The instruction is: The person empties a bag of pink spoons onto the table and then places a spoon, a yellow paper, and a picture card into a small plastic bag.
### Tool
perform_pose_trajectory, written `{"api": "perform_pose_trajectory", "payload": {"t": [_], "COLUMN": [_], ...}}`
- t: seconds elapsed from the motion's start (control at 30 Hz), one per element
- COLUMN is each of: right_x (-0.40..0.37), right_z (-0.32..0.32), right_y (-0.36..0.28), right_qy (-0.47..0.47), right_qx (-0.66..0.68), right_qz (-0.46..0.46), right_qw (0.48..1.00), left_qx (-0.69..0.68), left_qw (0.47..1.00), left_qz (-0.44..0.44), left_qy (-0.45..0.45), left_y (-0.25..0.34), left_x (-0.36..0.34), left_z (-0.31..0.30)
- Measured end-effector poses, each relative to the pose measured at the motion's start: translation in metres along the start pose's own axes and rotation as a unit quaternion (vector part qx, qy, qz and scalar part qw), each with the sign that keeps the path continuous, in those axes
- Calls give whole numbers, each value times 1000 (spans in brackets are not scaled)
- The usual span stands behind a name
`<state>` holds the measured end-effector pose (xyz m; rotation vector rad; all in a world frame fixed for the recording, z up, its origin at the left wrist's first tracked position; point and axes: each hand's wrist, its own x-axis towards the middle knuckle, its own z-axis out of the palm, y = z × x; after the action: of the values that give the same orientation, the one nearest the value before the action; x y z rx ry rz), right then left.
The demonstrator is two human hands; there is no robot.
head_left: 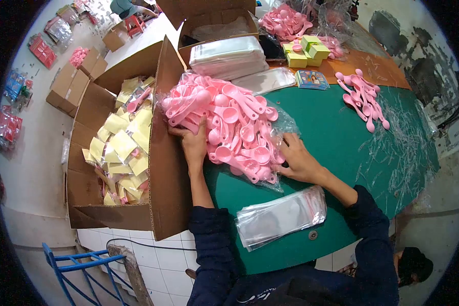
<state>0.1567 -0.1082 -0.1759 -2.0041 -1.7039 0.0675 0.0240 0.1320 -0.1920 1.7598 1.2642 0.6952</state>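
A clear plastic bag heaped with pink plastic spoons rests on the green tabletop, its mouth spread open. My left hand grips the bag's left side, thumb up against the spoons and the other fingers partly hidden behind it. On the opposite side, my right hand has its curled fingers on the plastic at the bag's right edge. Just below the bag lies a stack of clear plastic sleeves. A loose pile of pink spoons sits at the far right of the table.
An open cardboard box with packets with yellow cards stands at left. Behind the bag are stacked clear sleeves, picture cards and yellow-green boxes. Plastic scraps litter the right side. A blue metal frame stands lower left.
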Motion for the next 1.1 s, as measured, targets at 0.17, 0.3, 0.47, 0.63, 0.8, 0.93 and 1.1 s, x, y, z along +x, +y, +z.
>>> {"api": "perform_pose_trajectory", "payload": {"t": [0.17,0.3,0.47,0.63,0.8,0.93,1.1], "right_x": [11,19,3,-32,-42,-35,-34], "right_z": [-6,-10,-22,-44,-58,-47,-20], "right_y": [-7,-4,9,26,32,5,-1], "right_qy": [-69,-116,-99,-90,-120,-40,-12], "right_qx": [11,-7,75,132,176,129,-63], "right_qz": [38,44,23,51,79,229,191], "right_qw": [997,992,992,986,974,964,980], "left_qx": [12,23,-2,7,19,28,4], "left_qw": [1000,1000,999,999,998,999,999], "left_qz": [10,19,36,37,45,25,35], "left_qy": [7,4,2,21,36,28,11], "left_y": [10,11,1,-1,8,4,-2], "left_x": [-8,-8,-1,0,-8,-4,1], "left_z": [-4,-5,-2,0,-2,-1,0]}}
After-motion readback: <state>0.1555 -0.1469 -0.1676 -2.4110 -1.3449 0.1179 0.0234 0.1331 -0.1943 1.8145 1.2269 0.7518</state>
